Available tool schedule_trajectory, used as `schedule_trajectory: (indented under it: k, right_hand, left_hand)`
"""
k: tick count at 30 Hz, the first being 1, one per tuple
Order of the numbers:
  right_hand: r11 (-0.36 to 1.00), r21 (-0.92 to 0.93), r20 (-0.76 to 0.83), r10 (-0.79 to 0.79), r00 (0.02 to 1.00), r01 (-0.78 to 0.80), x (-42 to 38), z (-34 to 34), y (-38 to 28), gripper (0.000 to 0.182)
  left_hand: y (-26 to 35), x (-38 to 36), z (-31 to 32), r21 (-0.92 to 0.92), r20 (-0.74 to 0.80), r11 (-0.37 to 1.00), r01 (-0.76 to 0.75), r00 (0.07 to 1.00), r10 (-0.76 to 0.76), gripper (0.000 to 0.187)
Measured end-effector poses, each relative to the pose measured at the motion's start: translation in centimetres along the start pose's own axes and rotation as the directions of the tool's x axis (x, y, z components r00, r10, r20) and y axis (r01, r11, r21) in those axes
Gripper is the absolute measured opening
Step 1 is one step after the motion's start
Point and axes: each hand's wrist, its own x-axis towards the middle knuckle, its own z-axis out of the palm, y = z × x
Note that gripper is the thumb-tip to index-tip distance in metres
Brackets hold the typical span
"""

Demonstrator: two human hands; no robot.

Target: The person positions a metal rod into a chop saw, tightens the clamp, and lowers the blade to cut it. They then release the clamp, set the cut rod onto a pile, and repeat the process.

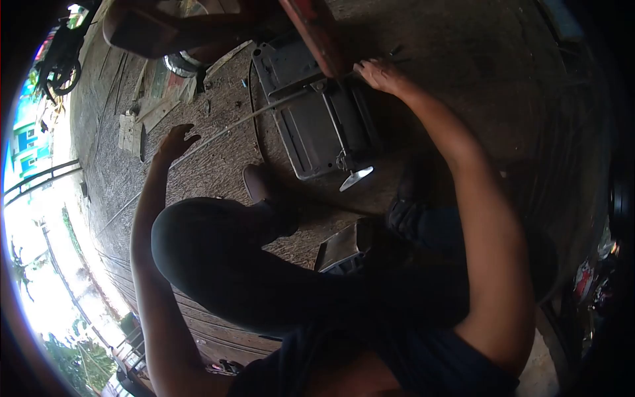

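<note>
Left grip [174, 144] is wide, with the thumb held apart from the fingers and pointing right. Its arm [142, 231] goes almost straight up the left side, past the bent knee [192, 228], and the hand tips a bit to the right at the wrist. Bits of wood [155, 109] lie on the floor [218, 142] just above this hand. One long thin rod [245, 120] starts close by the left thumb, but I can't tell if they touch. It slants up to the right and lies across a dark metal machine base [304, 135]. A black cord [252, 106] curls down along the left side of that base. Next comes a brown shoe [256, 182], flat on the floor. A red bar [311, 33] leans over the top of the base, and a shiny round plate [357, 178] sits by its bottom edge. Right grip [380, 75] is near the rod's far end, just beside the foot of the red bar. Its fingers bend and point left, with the back of the hand up. I can't tell if they hold anything. The right arm [486, 212] reaches up and in from the lower right.
</note>
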Motion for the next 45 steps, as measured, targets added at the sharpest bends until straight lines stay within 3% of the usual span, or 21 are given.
schedule_trajectory:
  k: [2, 5, 7, 8, 9, 11, 12, 13, 15, 17, 21, 23, 26, 27, 28, 29, 30, 33, 41, 43, 45]
  right_hand:
    - [0.995, 0.087, 0.295, 0.022, 0.955, -0.05, 0.8, -2.3, 0.4, 0.023]
    - [0.908, 0.287, 0.34, 0.201, 0.919, -0.304, -1.7, -3.2, 4.0, 0.026]
    - [0.986, 0.006, 0.45, 0.144, 0.881, -0.164, -6.0, -1.8, 11.0, 0.038]
    - [0.969, 0.02, 0.515, 0.203, 0.833, -0.248, -8.4, -3.8, 14.2, 0.044]
    - [0.777, -0.02, 0.611, 0.507, 0.607, -0.629, -9.9, -6.6, 16.3, 0.046]
    - [0.763, -0.15, 0.277, 0.643, 0.714, -0.629, -23.5, 2.9, 31.2, 0.051]
    - [0.693, -0.302, 0.415, 0.714, 0.564, -0.655, -20.3, -8.1, 29.0, 0.051]
    - [0.726, -0.23, 0.46, 0.668, 0.584, -0.649, -17.7, -15.9, 26.6, 0.048]
    - [0.759, -0.153, 0.52, 0.607, 0.601, -0.633, -16.1, -22.5, 24.0, 0.046]
    - [0.861, -0.352, 0.709, 0.502, 0.496, -0.367, -13.6, -26.3, 21.5, 0.051]
    - [0.889, -0.22, 0.51, 0.457, 0.729, -0.403, -16.0, -17.6, 18.6, 0.054]
    - [0.848, -0.079, 0.522, 0.483, 0.703, -0.524, -10.0, -19.5, 10.2, 0.049]
    - [0.854, 0.492, -0.006, 0.195, 0.981, -0.167, -6.7, -10.9, 5.8, 0.036]
    - [0.88, 0.412, 0.047, 0.239, 0.97, -0.236, -5.1, -9.2, 4.0, 0.032]
    - [0.837, 0.316, 0.393, 0.313, 0.865, -0.446, -2.4, -10.8, 1.9, 0.03]
    - [0.871, 0.414, 0.064, 0.261, 0.963, -0.264, -2.6, -6.5, 1.2, 0.032]
    - [0.888, 0.378, 0.017, 0.278, 0.96, -0.263, -2.2, -5.1, 0.0, 0.035]
    - [0.871, 0.353, 0.253, 0.263, 0.931, -0.342, -1.0, -4.8, 0.8, 0.037]
    - [0.808, 0.27, 0.43, 0.386, 0.816, -0.524, -7.4, -4.3, 11.1, 0.032]
    - [0.844, 0.13, 0.357, 0.45, 0.819, -0.521, -11.5, -5.9, 15.7, 0.035]
    - [0.878, -0.169, 0.537, 0.462, 0.706, -0.447, -13.2, -11.3, 18.1, 0.042]
  left_hand:
    - [0.0, -1.1, -1.6, -0.02, -0.067, 1.0, -0.016, 0.998, 0.015, 0.048]
    - [-4.1, -4.3, -2.7, -0.035, -0.191, 0.99, -0.134, 0.974, 0.125, 0.043]
    - [-6.9, -8.0, -3.5, 0.003, -0.175, 0.999, 0.047, 0.984, -0.045, 0.043]
    - [-7.4, -9.5, -4.8, 0.018, -0.098, 0.992, 0.122, 0.988, -0.12, 0.044]
    - [-9.7, -10.9, -4.9, 0.093, -0.147, 0.988, 0.12, 0.984, -0.106, 0.044]
    - [-12.2, -13.3, -6.4, 0.128, -0.153, 0.978, 0.168, 0.977, -0.148, 0.043]
    - [-13.1, -13.7, -7.1, 0.178, -0.147, 0.971, 0.158, 0.98, -0.132, 0.044]
    - [-13.8, -14.0, -8.0, 0.226, -0.137, 0.962, 0.151, 0.983, -0.122, 0.044]
    - [-14.0, -12.8, -9.4, 0.325, -0.077, 0.941, 0.097, 0.994, -0.075, 0.048]
    - [-10.0, -10.2, -11.2, 0.346, 0.042, 0.936, 0.07, 0.995, -0.09, 0.052]
    - [-2.1, -4.7, -9.9, 0.391, 0.139, 0.92, 0.027, 0.986, -0.088, 0.058]
    - [1.0, -2.1, -7.8, 0.365, 0.184, 0.931, 0.01, 0.98, -0.082, 0.06]
    - [4.3, 1.6, -3.8, 0.211, 0.234, 0.977, 0.044, 0.968, -0.095, 0.064]
    - [4.3, 2.9, -1.3, 0.158, 0.147, 0.987, -0.01, 0.989, -0.014, 0.065]
    - [4.9, 3.9, 0.8, 0.089, 0.082, 0.996, -0.026, 0.996, 0.019, 0.064]
    - [4.6, 5.3, 2.8, 0.01, 0.094, 0.999, -0.036, 0.995, 0.035, 0.063]
    - [4.9, 5.6, 4.5, -0.1, 0.01, 0.994, -0.041, 0.999, 0.042, 0.059]
    - [3.9, 6.5, 11.2, -0.096, -0.325, 0.961, -0.258, 0.921, 0.215, 0.055]
    - [4.1, 1.5, 8.6, -0.182, -0.338, 0.983, -0.025, 0.94, -0.039, 0.064]
    - [4.9, 0.4, 6.9, -0.169, -0.3, 0.984, 0.048, 0.949, -0.098, 0.063]
    - [3.6, 0.5, 7.9, -0.153, -0.318, 0.988, 0.014, 0.946, -0.063, 0.064]
